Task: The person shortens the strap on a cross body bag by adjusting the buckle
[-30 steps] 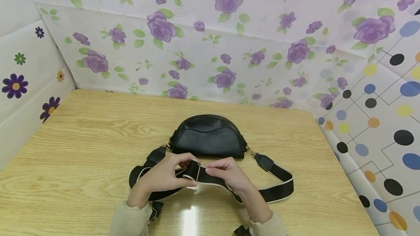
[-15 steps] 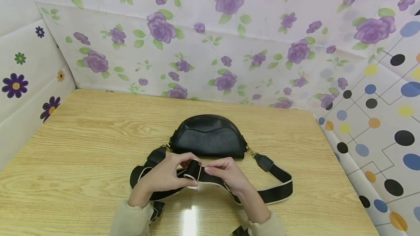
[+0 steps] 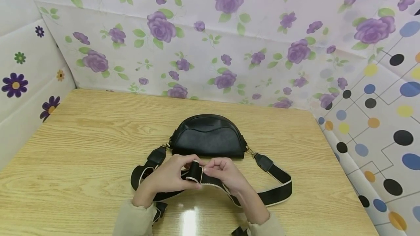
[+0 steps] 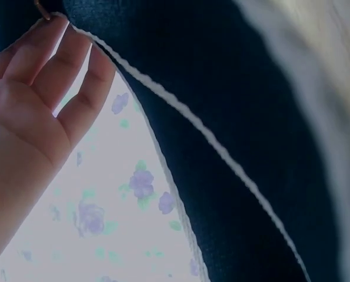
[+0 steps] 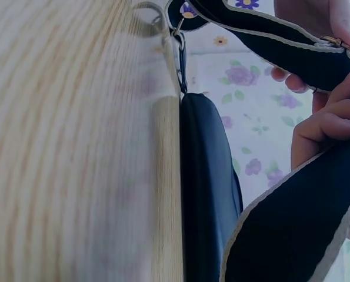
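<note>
A black half-moon bag [image 3: 208, 137] rests on the table with its wide black strap [image 3: 275, 193], edged in white, spread in front of it. My left hand [image 3: 170, 177] holds a raised loop [image 3: 195, 171] of the strap between thumb and fingers. Beside it, my right hand [image 3: 226, 176] pinches the strap at a thin metal slider [image 3: 202, 174]. In the right wrist view, the slider [image 5: 333, 41] shows at the strap's edge near the left fingers. The left wrist view has the strap [image 4: 180, 117] large in front, with fingertips [image 4: 51, 35] at its white edge.
Metal clips [image 3: 251, 152] join the strap to the bag's ends. The wooden table [image 3: 98, 126] meets a flower-printed sheet [image 3: 197, 46] behind and a dotted sheet [image 3: 377, 126] at the right. Dark bands hang by both sleeves [image 3: 134, 217].
Both hands stay on the strap. The left hand, the strap loop and the slider have shifted slightly to the right, closer to the right hand. The bag has not moved.
</note>
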Demonstrator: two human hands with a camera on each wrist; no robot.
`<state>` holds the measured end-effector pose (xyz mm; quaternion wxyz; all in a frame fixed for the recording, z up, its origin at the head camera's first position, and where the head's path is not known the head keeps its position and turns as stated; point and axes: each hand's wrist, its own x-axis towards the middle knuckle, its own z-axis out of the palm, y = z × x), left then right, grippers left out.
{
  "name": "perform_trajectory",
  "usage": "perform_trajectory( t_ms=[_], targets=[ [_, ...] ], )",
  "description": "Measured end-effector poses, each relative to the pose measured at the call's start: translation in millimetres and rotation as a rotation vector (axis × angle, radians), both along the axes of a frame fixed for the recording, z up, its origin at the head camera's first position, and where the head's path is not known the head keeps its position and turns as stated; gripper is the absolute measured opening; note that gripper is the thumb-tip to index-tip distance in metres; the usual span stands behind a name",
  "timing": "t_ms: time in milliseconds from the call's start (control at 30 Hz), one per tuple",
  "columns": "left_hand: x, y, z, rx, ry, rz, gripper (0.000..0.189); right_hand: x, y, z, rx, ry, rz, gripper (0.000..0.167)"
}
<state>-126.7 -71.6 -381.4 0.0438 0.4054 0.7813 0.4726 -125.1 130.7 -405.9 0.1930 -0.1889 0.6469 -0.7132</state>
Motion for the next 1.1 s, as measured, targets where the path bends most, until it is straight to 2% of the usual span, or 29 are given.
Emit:
perform_trajectory(
  t_ms=[300,700,833,1000,1100],
  targets=[
    [3.2,-2.4,2.8,0.015,0.010,0.049,0.041,-0.5,0.1,-0.7,-0.022,-0.007,-0.004,0.015],
    [2.3,-5.8,2.4,0.022,0.087,0.103,0.038,-0.4,6.7,-0.1,-0.022,-0.051,0.034,0.005],
    [2.4,-6.3,3.8,0.038,0.067,0.113,0.039,-0.5,10.7,0.4,-0.013,-0.038,0.035,0.013],
    [2.4,-7.6,4.3,0.035,0.038,0.123,0.038,-0.5,12.1,0.0,-0.027,-0.006,0.041,0.005],
    [2.5,-7.8,4.5,0.036,0.029,0.123,0.038,-0.3,11.5,0.1,-0.036,0.004,0.038,0.008]
  ],
)
